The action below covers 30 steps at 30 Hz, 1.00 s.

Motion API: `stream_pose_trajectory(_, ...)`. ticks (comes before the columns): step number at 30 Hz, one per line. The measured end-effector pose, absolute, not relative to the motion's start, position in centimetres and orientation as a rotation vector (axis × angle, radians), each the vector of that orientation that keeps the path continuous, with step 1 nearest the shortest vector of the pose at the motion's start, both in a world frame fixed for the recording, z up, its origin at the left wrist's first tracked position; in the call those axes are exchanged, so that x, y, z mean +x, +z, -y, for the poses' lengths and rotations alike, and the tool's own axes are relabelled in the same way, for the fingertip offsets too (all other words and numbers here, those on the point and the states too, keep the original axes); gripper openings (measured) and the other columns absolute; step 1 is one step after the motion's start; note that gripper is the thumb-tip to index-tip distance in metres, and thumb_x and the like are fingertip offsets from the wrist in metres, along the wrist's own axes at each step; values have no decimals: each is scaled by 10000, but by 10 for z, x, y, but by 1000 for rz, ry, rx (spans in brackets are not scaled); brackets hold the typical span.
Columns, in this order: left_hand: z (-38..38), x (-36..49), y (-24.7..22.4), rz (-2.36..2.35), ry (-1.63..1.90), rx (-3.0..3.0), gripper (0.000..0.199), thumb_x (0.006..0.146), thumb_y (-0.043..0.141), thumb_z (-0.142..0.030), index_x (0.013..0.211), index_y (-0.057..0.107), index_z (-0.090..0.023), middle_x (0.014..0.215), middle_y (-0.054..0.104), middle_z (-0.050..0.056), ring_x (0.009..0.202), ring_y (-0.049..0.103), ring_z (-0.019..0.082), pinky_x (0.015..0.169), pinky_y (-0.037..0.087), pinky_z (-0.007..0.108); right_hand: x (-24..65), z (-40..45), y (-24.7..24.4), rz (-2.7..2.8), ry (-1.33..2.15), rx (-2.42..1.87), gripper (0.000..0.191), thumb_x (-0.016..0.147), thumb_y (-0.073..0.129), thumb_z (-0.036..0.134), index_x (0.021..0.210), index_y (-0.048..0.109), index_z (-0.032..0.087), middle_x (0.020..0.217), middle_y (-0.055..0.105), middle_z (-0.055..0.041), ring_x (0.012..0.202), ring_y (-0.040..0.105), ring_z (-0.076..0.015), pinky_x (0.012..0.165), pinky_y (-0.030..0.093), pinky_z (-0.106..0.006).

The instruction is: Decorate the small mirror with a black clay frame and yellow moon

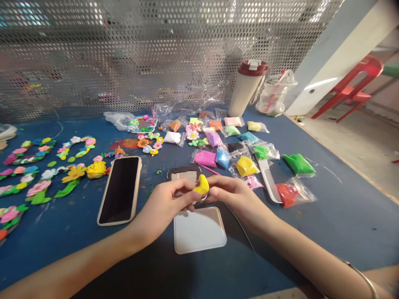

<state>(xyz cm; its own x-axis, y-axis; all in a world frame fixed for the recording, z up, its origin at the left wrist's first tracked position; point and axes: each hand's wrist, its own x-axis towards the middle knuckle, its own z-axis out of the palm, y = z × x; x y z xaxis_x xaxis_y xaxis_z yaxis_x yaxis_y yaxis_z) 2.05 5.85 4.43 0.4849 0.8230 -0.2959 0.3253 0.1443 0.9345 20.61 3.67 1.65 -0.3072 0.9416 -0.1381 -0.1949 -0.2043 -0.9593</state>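
A curved piece of yellow clay (202, 185) is held between both hands over the blue table (149, 265). My left hand (171, 197) pinches its lower left side between thumb and fingers. My right hand (229, 191) closes on its right side, fingertips curled around the edge. Behind the hands lies a dark-rimmed grey piece (184, 172), partly hidden by them. Just in front of the hands a white rounded rectangular board (199, 232) lies flat on the table.
A phone (120, 191) lies at the left, beside several clay flower wreaths (77, 147). Bagged coloured clay (246, 166), a white comb (269, 180) and a tumbler (247, 89) stand or lie to the right. A perforated metal panel (124, 62) borders the table's back.
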Motion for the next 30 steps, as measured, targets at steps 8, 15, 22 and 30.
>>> stream_pose_trajectory(8, -67, 13, 43, -1135, 548, 1790, 222, 844, 607, -407, 795, 596, -191, 764, 632, -11, 718, 605, 158, 655, 435, 257, 205, -37, 18, 1043, 1664, -1063, 201, 803, 684, 364, 837, 685, 166, 834, 660, -25, 785, 598, -141, 781, 456, -280)
stream_pose_trajectory(15, -69, 16, 41, -1025, 337, 1996, 405, 968, 350, -416, 675, 497, -179, 697, 530, -16, 685, 510, 146, 630, 368, 255, 202, -35, 19, 1141, 1656, -1115, 247, 832, 640, 395, 768, 625, 157, 748, 607, 8, 714, 561, -117, 708, 434, -252)
stream_pose_trajectory(22, -66, 19, 39, -972, 300, 1913, 286, 916, 481, -422, 834, 594, -173, 796, 577, -5, 759, 528, 159, 645, 354, 242, 196, -32, 16, 1210, 1605, -1070, 214, 788, 688, 367, 844, 645, 165, 825, 648, -13, 810, 611, -155, 758, 465, -282)
stream_pose_trajectory(30, -66, 16, 43, -937, 330, 1508, 395, 900, 471, -494, 734, 571, -151, 678, 539, -12, 622, 489, 118, 604, 396, 230, 198, -32, 17, 1187, 1448, -1091, 302, 922, 493, 430, 964, 649, 175, 860, 634, -27, 791, 584, -134, 746, 471, -268)
